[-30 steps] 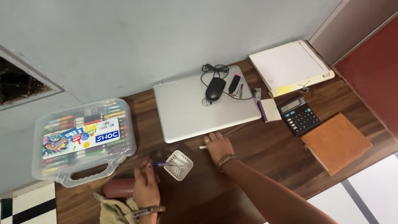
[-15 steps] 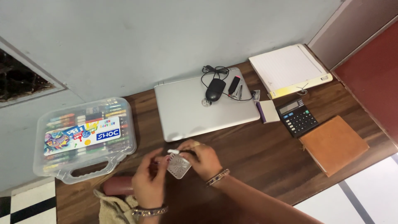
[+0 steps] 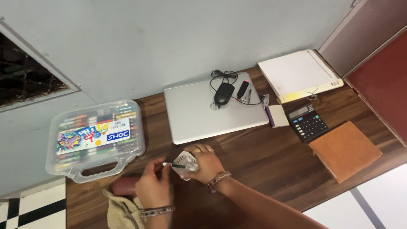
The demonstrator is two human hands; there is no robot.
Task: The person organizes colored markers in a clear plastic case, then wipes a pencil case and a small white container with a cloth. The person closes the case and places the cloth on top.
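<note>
On the dark wooden desk (image 3: 271, 165), my right hand (image 3: 207, 164) grips a small white mesh pen holder (image 3: 185, 160) and keeps it tilted toward the left. A dark pen with a white tip (image 3: 171, 165) pokes out of the holder's mouth. My left hand (image 3: 153, 185) is just left of it, with its fingertips at the pen's outer end. Both wrists wear bracelets. A reddish pouch (image 3: 124, 186) and a beige knitted bag (image 3: 118, 212) lie by my left hand.
A clear plastic case of coloured pens (image 3: 96, 138) sits at the left. Behind my hands lies a shut silver laptop (image 3: 203, 116) with a black mouse (image 3: 223, 94) on it. To the right are a notepad (image 3: 296, 73), a calculator (image 3: 307, 123) and a brown notebook (image 3: 344, 150).
My right hand left the white pen's spot by the laptop, came to the holder and now grips it. The holder has tipped leftward. My left hand stayed beside it.
</note>
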